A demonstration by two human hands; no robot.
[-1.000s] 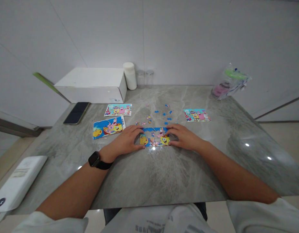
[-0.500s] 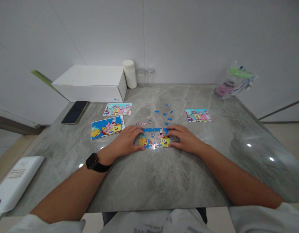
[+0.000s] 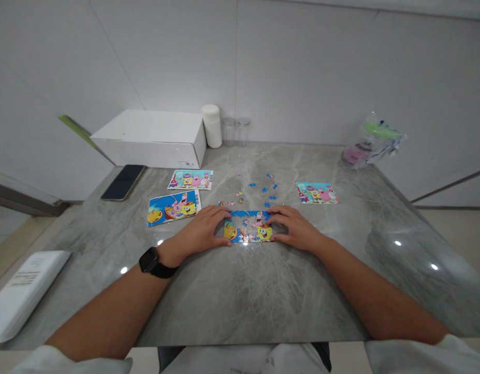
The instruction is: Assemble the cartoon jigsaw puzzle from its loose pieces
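A partly assembled jigsaw puzzle (image 3: 265, 235) with a blue border and cartoon figures lies flat on the grey marbled table (image 3: 240, 291); its middle has gaps, with a few pieces inside. My left hand (image 3: 204, 226) grips its left edge, thumb at the lower corner and fingers at the upper one. On the opposite edge, my right hand (image 3: 295, 226) has its thumb and fingers curved around the side in the same way. Just beyond lie several loose blue pieces (image 3: 271, 198) and some pink and yellow ones (image 3: 240, 200).
Left of the puzzle are a blue picture card (image 3: 173, 208), a group picture card (image 3: 190, 179) and a phone (image 3: 123, 183). A white box (image 3: 146, 153), white bottle (image 3: 212, 127) and two clear jars (image 3: 236, 132) stand behind. Rightward lie another card (image 3: 318, 192) and a plastic bag (image 3: 372, 145).
The camera view has tilted slightly, so the whole scene sits a little lower. Both hands keep their places at the puzzle's sides.
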